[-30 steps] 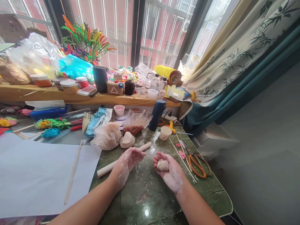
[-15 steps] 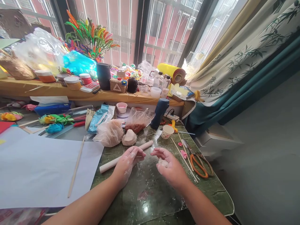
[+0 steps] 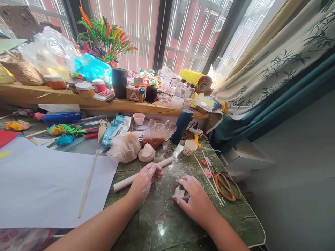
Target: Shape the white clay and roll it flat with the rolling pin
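A small whitish lump of dough (image 3: 179, 192) sits low at the tabletop, between the thumb and fingers of my right hand (image 3: 195, 197), which curve around it. To the left, my left hand (image 3: 146, 181) is held sideways over the table, its fingers loosely bent and dusted with white powder. I see nothing in it, though its palm is partly hidden. Just behind my left hand lies a pale rolling pin (image 3: 124, 183), its middle covered by that hand. A bigger lump of dough (image 3: 147, 153) rests past the pin, beside a thin plastic bag (image 3: 125, 148).
White paper (image 3: 52, 184) with a wooden stick (image 3: 87, 184) covers the left side. Orange-handled scissors (image 3: 225, 187), thin sticks and pink scraps lie at right. A paper cup (image 3: 189, 147), a dark blue cylinder (image 3: 181, 126) and a bag of brown material (image 3: 158, 134) stand behind.
My right hand has turned palm-down and lowered toward the table with the small dough lump. My left hand has shifted little. The view has moved slightly to the left.
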A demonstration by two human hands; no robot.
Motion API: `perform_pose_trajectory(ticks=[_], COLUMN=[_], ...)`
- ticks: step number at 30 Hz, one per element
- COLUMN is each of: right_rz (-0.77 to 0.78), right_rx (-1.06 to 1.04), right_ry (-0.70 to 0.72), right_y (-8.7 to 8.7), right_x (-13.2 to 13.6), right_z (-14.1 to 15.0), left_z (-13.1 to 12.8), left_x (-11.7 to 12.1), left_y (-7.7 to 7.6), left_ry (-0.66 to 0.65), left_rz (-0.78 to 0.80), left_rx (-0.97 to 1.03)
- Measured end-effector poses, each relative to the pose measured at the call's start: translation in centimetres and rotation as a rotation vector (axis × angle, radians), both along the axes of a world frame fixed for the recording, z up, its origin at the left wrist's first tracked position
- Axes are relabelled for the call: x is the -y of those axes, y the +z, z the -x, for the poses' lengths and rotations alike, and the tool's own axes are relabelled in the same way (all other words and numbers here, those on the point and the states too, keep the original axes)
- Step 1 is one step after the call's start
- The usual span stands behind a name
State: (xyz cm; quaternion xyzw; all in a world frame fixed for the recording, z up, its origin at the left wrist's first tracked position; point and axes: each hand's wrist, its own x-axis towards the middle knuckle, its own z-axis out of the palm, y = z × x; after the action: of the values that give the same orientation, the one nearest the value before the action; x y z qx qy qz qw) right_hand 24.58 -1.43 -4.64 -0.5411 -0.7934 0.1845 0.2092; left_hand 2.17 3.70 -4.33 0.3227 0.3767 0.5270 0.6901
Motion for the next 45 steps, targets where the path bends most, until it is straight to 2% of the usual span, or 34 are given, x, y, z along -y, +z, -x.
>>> perform_pose_trajectory(ticks=[4, 8, 10, 13, 15, 20, 22, 24, 27, 30, 33, 39, 43, 45], right_rz=[0.041, 0.117, 0.136, 0.175, 0.187, 0.061, -0.031, -0.155, -0.225, -0.117, -0.031, -0.039, -0.052, -0.040], right_rx=[0.037, -0.046, -0.175, -0.448, -0.515, -0.343, -0.340, -0.348, -0.158, 0.147, 0.257, 0.032, -0.092, -0.138], right_ry=[0.026, 0.062, 0.007, -0.155, -0.186, -0.015, 0.000, 0.010, 0.132, 0.235, 0.231, 0.094, 0.176, 0.197], right_y=[0.5, 0.6, 0.3, 0.1, 0.5, 3.7, 5.0, 5.5, 4.1, 1.7, 0.6, 0.5, -0.7, -0.8], right_x=[1.0, 1.1, 1.0, 0.4, -0.4, -2.0, -2.2, -2.3, -2.7, -3.2, -3.3, -2.4, -2.6, -2.9], right_z=[-1.0, -2.1, -1.9, -0.7, 0.6, 3.8, 4.8, 5.7, 7.3, 8.6, 8.8, 7.1, 6.6, 6.6], left_z=[-0.1, -0.2, -0.2, -0.2, -0.1, 0.4, 0.6, 0.8, 0.9, 0.9, 0.8, 0.7, 0.5, 0.4], left_x=[0.2, 0.8, 1.0, 0.9, 0.8, 0.6, 0.6, 0.7, 0.7, 0.7, 0.7, 0.8, 0.9, 0.9], left_y=[-0.1, 0.0, 0.1, 0.3, 0.4, 0.5, 0.4, 0.3, 0.1, 0.1, -0.1, -0.1, 0.3, 0.5], left_ry=[0.074, 0.107, 0.123, 0.162, 0.216, 0.354, 0.377, 0.395, 0.411, 0.415, 0.406, 0.359, 0.299, 0.277], left_rz=[-0.004, -0.029, -0.043, -0.048, -0.054, -0.132, -0.152, -0.171, -0.176, -0.164, -0.162, -0.172, -0.154, -0.131], left_rx=[0.005, 0.005, -0.007, -0.012, 0.003, 0.019, 0.017, 0.013, 0.009, 0.010, -0.013, -0.054, -0.098, -0.107])
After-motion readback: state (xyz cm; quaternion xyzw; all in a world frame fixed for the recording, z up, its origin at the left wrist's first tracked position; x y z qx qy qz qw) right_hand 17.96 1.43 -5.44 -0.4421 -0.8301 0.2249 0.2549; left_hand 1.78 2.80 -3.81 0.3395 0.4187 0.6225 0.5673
